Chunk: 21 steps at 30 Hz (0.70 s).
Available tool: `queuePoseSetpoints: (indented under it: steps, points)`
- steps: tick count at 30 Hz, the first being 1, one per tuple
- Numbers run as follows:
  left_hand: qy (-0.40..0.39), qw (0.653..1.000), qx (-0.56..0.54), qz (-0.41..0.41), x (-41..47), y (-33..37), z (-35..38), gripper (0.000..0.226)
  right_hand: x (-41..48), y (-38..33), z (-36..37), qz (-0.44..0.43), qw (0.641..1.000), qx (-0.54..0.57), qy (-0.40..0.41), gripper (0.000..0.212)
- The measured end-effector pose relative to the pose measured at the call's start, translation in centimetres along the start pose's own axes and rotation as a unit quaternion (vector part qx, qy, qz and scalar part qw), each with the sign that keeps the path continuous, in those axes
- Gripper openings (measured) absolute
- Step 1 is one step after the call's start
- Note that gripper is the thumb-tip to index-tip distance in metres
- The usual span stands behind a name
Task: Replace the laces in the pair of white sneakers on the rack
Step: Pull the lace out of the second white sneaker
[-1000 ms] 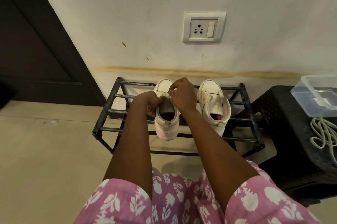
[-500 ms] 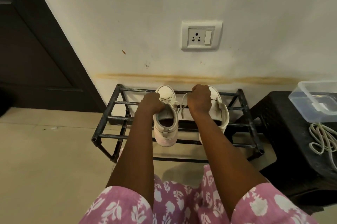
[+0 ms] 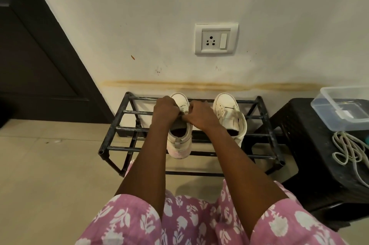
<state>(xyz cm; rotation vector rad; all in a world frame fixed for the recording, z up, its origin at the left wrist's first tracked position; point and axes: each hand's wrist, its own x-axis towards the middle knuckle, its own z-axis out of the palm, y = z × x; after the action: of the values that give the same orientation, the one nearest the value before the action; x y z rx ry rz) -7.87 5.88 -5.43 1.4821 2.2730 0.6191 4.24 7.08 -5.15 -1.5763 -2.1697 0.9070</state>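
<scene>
— Being worked at the front of the rack (image 3: 129, 149): one white sneaker (image 3: 179, 145), heel overhanging the front bar so the eyelets can be reached.
— Grips?
— Its upper is clutched by the left hand (image 3: 165, 110), apparently to steady it, and the lace (image 3: 184, 113) is pinched by the right hand (image 3: 201, 118). The other sneaker (image 3: 229, 117) is parked toward the rack's right end, laced.

Bare left hand (image 3: 165, 108) and right hand (image 3: 201, 115), short sleeves (image 3: 129, 220) of pink fabric with white floral print.
</scene>
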Motion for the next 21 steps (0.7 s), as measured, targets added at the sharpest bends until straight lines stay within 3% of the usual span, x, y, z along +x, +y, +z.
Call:
queuePoseSetpoints:
  steps: [3, 7, 9, 11, 12, 13, 15, 17, 18, 21]
  points:
    - [0.002, 0.998, -0.052, -0.039, 0.1, -0.1, 0.0, 0.021, 0.0, 0.0, 0.4, 0.019, 1.000, 0.015, 0.014, 0.016]
    - [0.003, 0.963, -0.218, -0.156, 0.4, -0.6, -0.1, 0.027, 0.2, 0.0, 0.3, 0.049, 0.995, 0.085, 0.007, 0.014]
    - [-0.012, 0.865, -0.433, -0.252, 0.6, -0.9, -0.1, 0.022, 0.3, 0.2, 0.2, 0.059, 0.993, 0.103, 0.009, 0.017]
    - [-0.025, 0.778, -0.545, -0.312, 0.6, -1.2, -0.4, 0.017, 0.4, 0.3, 0.2, 0.065, 0.991, 0.116, 0.010, 0.018]
    - [-0.037, 0.771, -0.551, -0.318, 0.7, -1.5, -0.3, 0.019, 0.4, 0.3, 0.2, 0.065, 0.991, 0.118, 0.011, 0.018]
    - [-0.056, 0.789, -0.531, -0.303, 0.7, -1.8, -0.4, 0.020, 0.4, 0.3, 0.2, 0.064, 0.991, 0.119, 0.013, 0.017]
    - [-0.069, 0.867, -0.440, -0.222, 0.7, -2.0, -0.9, 0.019, 0.4, 0.3, 0.3, 0.061, 0.991, 0.116, 0.016, 0.016]
    - [-0.059, 0.955, -0.277, -0.083, 1.0, -2.3, -1.3, 0.024, 0.4, 0.4, 0.3, 0.059, 0.991, 0.116, 0.014, 0.015]
    - [-0.057, 0.982, -0.178, -0.013, 1.0, -2.3, -1.5, 0.029, 0.4, 0.5, 0.3, 0.059, 0.992, 0.115, 0.012, 0.014]
    - [-0.058, 0.995, -0.039, 0.078, 0.9, -2.2, -1.3, 0.028, 0.4, 0.6, 0.2, 0.065, 0.991, 0.116, 0.009, 0.013]
